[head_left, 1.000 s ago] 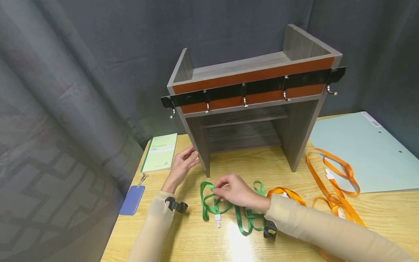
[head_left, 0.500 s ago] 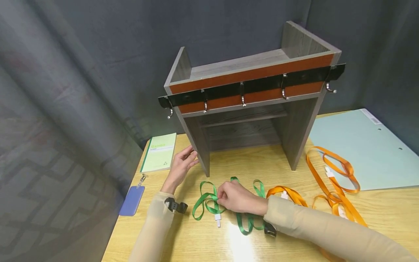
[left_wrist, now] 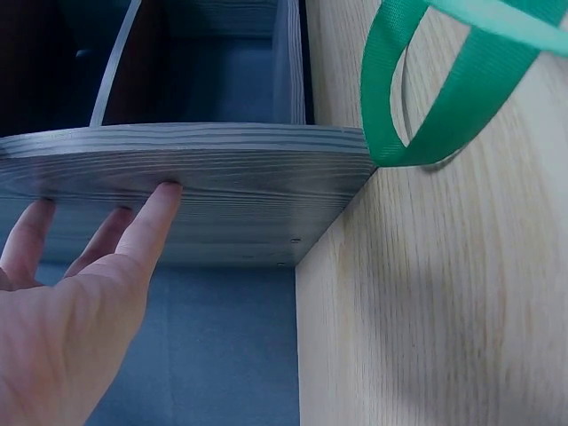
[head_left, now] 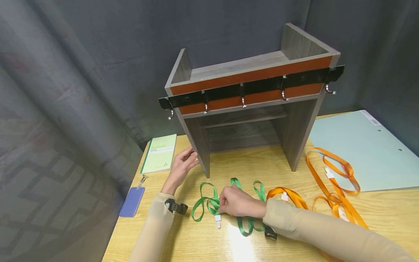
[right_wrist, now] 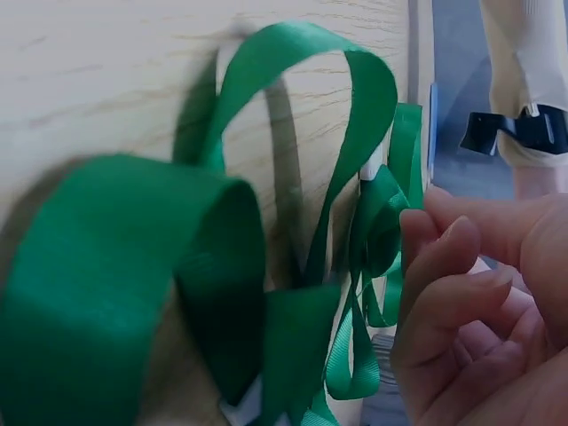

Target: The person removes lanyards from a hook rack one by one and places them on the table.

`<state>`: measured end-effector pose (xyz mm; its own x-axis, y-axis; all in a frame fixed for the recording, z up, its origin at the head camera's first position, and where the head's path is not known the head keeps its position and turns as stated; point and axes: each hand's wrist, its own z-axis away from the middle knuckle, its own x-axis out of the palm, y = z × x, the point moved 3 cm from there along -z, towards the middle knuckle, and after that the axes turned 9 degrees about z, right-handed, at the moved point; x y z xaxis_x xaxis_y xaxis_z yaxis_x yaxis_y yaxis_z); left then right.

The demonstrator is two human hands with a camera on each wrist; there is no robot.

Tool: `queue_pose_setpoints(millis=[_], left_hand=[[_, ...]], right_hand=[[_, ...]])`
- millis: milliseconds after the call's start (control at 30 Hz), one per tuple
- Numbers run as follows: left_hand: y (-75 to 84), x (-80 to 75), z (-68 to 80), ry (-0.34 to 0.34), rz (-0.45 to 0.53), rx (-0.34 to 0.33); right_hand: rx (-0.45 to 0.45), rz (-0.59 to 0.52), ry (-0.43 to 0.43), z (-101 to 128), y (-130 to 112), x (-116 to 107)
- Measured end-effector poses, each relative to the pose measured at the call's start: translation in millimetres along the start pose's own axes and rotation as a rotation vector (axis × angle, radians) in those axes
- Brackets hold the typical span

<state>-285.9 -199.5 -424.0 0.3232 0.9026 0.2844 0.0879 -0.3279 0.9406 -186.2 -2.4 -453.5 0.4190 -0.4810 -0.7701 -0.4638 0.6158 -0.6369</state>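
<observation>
My right hand [head_left: 236, 202] is low over the table, its thumb and index finger pinching a green lanyard [right_wrist: 382, 240] that lies in loops with a white clip [head_left: 218, 221]. Partly under that hand and wrist is a second green lanyard [right_wrist: 106, 266], large in the right wrist view. My left hand [head_left: 182, 165] rests its fingertips against the outer side of a grey wooden shelf unit [left_wrist: 222, 138], with the fingers fairly straight. Across the front of the unit runs a black rail [head_left: 262, 86] with several silver hooks.
Orange lanyards [head_left: 343, 198] lie at the right, partly over a pale blue-green board [head_left: 366, 156]. A notebook [head_left: 159, 154] and a blue badge holder [head_left: 132, 202] sit at the left. Dark curtains [head_left: 108, 72] surround the table.
My right hand has moved slightly down toward me, and the loop of green ribbon has dropped and spread to the left. My left hand has stayed at the shelf unit's side.
</observation>
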Motion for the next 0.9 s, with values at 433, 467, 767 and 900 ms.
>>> queue_pose_setpoints(millis=[433,467,767,900], left_hand=[[1.1,2.8,0.0,-0.006,-0.012,0.009],[1.2,3.0,-0.1,-0.003,-0.013,0.008],[5.0,2.4,-0.3,0.028,-0.043,0.009],[7.6,1.1,1.8,0.015,-0.056,0.019]], right_hand=[[-0.032,0.041,-0.025,1,3,2],[-0.034,0.034,-0.031,1,3,1],[-0.034,0.015,-0.013,7,9,-20],[-0.062,0.026,0.039,19,19,-37]])
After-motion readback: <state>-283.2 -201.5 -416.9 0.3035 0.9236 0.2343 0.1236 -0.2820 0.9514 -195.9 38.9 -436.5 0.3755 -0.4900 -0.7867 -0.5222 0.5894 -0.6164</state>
